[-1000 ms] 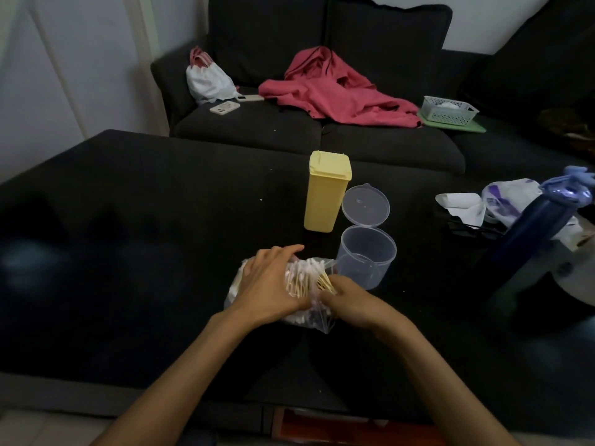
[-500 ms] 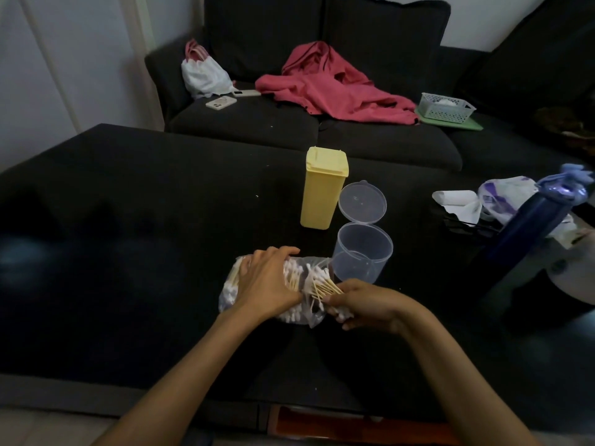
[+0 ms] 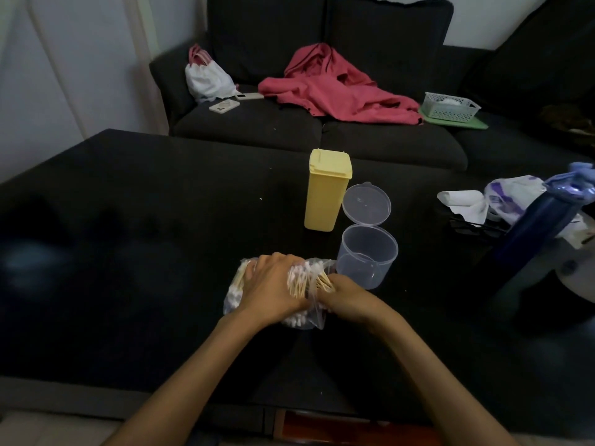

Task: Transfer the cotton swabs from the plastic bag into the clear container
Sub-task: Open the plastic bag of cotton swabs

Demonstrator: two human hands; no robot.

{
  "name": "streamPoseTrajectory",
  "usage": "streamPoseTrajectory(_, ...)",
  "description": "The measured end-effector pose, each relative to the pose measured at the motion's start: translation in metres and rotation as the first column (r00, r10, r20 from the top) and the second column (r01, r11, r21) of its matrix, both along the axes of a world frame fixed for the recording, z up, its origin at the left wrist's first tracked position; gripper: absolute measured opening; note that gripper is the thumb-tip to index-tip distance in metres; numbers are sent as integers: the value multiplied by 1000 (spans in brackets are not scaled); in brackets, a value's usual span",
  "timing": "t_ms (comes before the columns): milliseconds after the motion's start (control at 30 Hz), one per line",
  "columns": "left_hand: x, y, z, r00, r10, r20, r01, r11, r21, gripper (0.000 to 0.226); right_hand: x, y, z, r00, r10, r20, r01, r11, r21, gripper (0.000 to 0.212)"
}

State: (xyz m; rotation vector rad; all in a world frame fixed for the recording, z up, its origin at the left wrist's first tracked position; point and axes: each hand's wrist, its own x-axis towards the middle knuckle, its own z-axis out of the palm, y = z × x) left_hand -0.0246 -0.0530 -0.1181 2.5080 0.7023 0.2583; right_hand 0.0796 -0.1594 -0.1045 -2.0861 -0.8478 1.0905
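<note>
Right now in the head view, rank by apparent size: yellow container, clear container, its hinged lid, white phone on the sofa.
1. yellow container
2. clear container; it sits nearer the camera, so its margin over the lid is unsure
3. hinged lid
4. white phone, farthest away

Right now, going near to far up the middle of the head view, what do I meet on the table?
plastic bag of cotton swabs → clear container → its open lid → yellow box

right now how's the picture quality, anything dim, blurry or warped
Head view: dim overall, the dark table swallows detail; left table area smeared; blue bottle at right edge soft and stretched by the wide lens; cotton swabs and clear container readable, no harsh glare.
</note>
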Motion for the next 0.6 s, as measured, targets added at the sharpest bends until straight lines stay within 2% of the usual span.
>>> streamPoseTrajectory(100, 1, 0, 3, 1000, -24, -14, 24, 1000, -1, 71, -1, 11, -6, 985, -6, 175, 19, 997, -76, 36)
streamPoseTrajectory(167, -1, 0, 6, 999, -35, -32, 34, 999, -9, 71, -1, 15, -8, 981, -9, 193, 34, 991, -129, 36)
streamPoseTrajectory(300, -4, 5, 6, 998, -27, -52, 27, 1000, -9, 72, 4, 11, -1, 1000, -1, -14, -1, 986, -164, 30)
streamPoseTrajectory(400, -6, 10, 4, 998, 33, -50, -31, 999, 33, 69, 8, 3, 5, 998, 12, -56, -23, 977, -210, 21)
streamPoseTrajectory(600, -4, 14, 4, 995, 69, -67, -70, 998, -5, 69, 8, -9, 11, 984, -34, -176, 15, 994, -111, 12)
